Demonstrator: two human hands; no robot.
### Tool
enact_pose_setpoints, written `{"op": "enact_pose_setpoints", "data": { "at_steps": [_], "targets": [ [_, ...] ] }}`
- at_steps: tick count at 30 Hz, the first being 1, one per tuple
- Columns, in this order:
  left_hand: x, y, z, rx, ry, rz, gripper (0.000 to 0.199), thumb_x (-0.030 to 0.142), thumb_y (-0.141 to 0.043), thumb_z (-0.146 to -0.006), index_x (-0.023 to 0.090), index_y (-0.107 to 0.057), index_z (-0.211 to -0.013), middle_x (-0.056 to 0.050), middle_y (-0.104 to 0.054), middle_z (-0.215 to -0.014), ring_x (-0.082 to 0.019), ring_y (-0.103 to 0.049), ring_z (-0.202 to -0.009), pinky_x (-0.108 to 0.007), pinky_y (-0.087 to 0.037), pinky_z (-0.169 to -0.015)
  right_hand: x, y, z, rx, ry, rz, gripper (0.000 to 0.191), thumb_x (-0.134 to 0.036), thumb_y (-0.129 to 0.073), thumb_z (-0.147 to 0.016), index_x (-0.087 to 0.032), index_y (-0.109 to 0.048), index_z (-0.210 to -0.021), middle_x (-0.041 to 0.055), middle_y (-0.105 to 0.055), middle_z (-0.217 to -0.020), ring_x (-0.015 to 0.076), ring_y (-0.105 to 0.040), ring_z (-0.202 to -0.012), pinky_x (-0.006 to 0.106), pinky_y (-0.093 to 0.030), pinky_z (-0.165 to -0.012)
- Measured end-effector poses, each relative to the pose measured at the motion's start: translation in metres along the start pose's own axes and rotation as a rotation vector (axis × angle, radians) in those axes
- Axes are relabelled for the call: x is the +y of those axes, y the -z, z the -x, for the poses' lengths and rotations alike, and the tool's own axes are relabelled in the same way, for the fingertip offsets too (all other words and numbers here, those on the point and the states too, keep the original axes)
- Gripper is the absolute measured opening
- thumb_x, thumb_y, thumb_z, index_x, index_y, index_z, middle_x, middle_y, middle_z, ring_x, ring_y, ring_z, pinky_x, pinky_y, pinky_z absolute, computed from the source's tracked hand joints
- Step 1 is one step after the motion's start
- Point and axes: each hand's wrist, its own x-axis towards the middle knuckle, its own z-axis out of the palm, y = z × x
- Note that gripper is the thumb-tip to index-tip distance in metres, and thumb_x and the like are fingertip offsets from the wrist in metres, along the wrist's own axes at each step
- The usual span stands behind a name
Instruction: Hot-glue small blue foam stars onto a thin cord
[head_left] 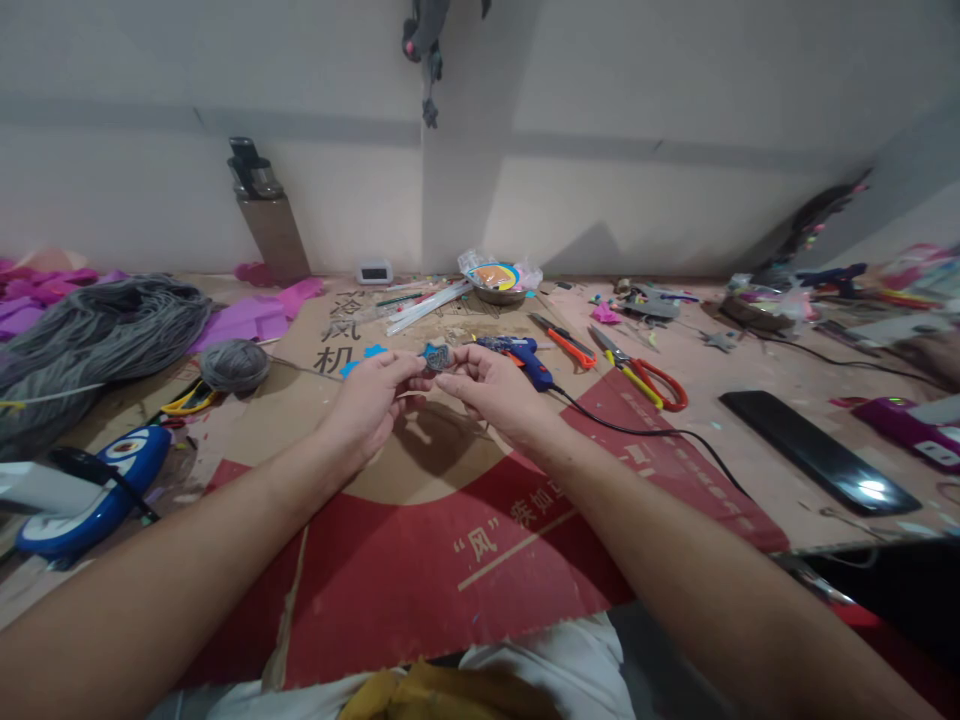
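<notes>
Between my two hands, over the cardboard sheet [420, 460], is a small blue star-shaped piece [435, 357] with grey yarn laid over its face. My left hand [375, 395] pinches its left side between thumb and fingers. On the other side, my right hand [487, 392] has thumb and fingers closed at the piece's right edge. A grey yarn ball [234, 366] lies left of my hands, and a strand runs from it toward them. Blue cut-out shapes [363, 361] lie just behind my left hand. A blue glue gun [531, 362] rests behind my right hand.
Orange-handled scissors [571, 345] and red-and-yellow-handled scissors [649, 380] lie right of the glue gun, whose black cord crosses the cardboard. A black phone [817, 450] is farther right. Grey yarn [112, 330] is heaped at left, near a blue-and-white object [97, 490]. Behind stands a bowl [501, 293].
</notes>
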Motion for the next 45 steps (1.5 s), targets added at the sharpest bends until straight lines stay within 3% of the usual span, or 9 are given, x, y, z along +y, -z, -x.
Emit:
{"op": "enact_pose_setpoints", "data": {
  "at_steps": [5,12,16,21,26,31,40,45],
  "targets": [
    [-0.001,-0.003,0.003,0.008,-0.035,-0.022,0.015,0.022,-0.074,-0.064,0.015,-0.061,-0.067,0.0,-0.059,-0.062,-0.01,-0.054,-0.059,-0.022,-0.042,-0.055,0.002,-0.001,0.0,0.079,-0.002,-0.008,0.019,-0.034,-0.064,-0.072,-0.02,-0.052,-0.079,-0.0094,-0.039,-0.056,0.0047,-0.028,-0.044,0.022,-0.02,-0.043],
    [-0.002,-0.007,0.008,-0.075,-0.087,-0.051,0.014,0.023,-0.073,-0.067,0.014,-0.062,-0.065,0.0,-0.059,-0.062,-0.009,-0.052,-0.058,-0.022,-0.041,-0.058,0.004,-0.001,-0.002,0.156,0.006,0.027,0.018,-0.033,-0.062,-0.071,-0.02,-0.05,-0.07,-0.0074,-0.043,-0.056,0.0063,-0.03,-0.047,0.022,-0.022,-0.045],
    [-0.003,-0.006,0.007,-0.128,-0.062,-0.024,0.012,0.022,-0.072,-0.068,0.013,-0.064,-0.064,-0.001,-0.06,-0.062,-0.009,-0.052,-0.057,-0.022,-0.041,-0.058,0.007,0.001,-0.004,0.154,0.017,0.069,0.016,-0.032,-0.06,-0.07,-0.019,-0.05,-0.068,-0.0053,-0.047,-0.06,0.0073,-0.034,-0.051,0.022,-0.025,-0.048],
    [-0.002,-0.001,0.003,-0.159,0.004,0.033,0.009,0.019,-0.071,-0.067,0.013,-0.066,-0.066,-0.003,-0.062,-0.066,-0.01,-0.055,-0.06,-0.022,-0.042,-0.057,0.006,0.002,-0.004,0.105,0.0,0.069,0.018,-0.033,-0.058,-0.071,-0.02,-0.047,-0.065,-0.0073,-0.038,-0.054,0.0068,-0.029,-0.047,0.022,-0.022,-0.046],
    [-0.001,-0.002,0.003,-0.132,-0.023,0.037,0.01,0.019,-0.071,-0.067,0.013,-0.064,-0.065,-0.001,-0.059,-0.063,-0.009,-0.052,-0.056,-0.022,-0.041,-0.055,0.002,0.003,-0.003,0.04,0.009,-0.001,0.022,-0.039,-0.061,-0.072,-0.021,-0.05,-0.07,-0.0086,-0.036,-0.052,0.0062,-0.026,-0.044,0.022,-0.021,-0.045],
    [0.0,-0.005,0.007,-0.123,-0.061,-0.017,0.013,0.021,-0.073,-0.067,0.013,-0.063,-0.064,-0.001,-0.059,-0.062,-0.008,-0.052,-0.056,-0.022,-0.042,-0.056,0.002,0.003,-0.003,0.091,0.016,0.035,0.018,-0.035,-0.062,-0.07,-0.019,-0.053,-0.069,-0.0068,-0.044,-0.055,0.0056,-0.028,-0.045,0.022,-0.021,-0.045],
    [-0.001,-0.002,0.002,-0.301,0.032,0.044,0.02,0.014,-0.073,-0.07,0.011,-0.07,-0.09,-0.008,-0.069,-0.084,-0.01,-0.06,-0.067,-0.021,-0.047,-0.063,0.001,0.005,-0.004,0.201,-0.116,-0.111,0.02,-0.031,-0.061,-0.068,-0.021,-0.044,-0.066,-0.0108,-0.031,-0.046,0.005,-0.02,-0.04,0.022,-0.013,-0.039],
    [-0.005,-0.005,0.004,-0.223,0.034,0.107,0.011,0.016,-0.072,-0.071,0.012,-0.069,-0.081,-0.004,-0.066,-0.073,-0.008,-0.058,-0.063,-0.019,-0.046,-0.059,0.004,-0.004,-0.001,0.171,-0.037,-0.165,0.021,-0.034,-0.061,-0.072,-0.02,-0.046,-0.067,-0.0105,-0.035,-0.048,0.0044,-0.024,-0.041,0.021,-0.019,-0.042]
  ]
}}
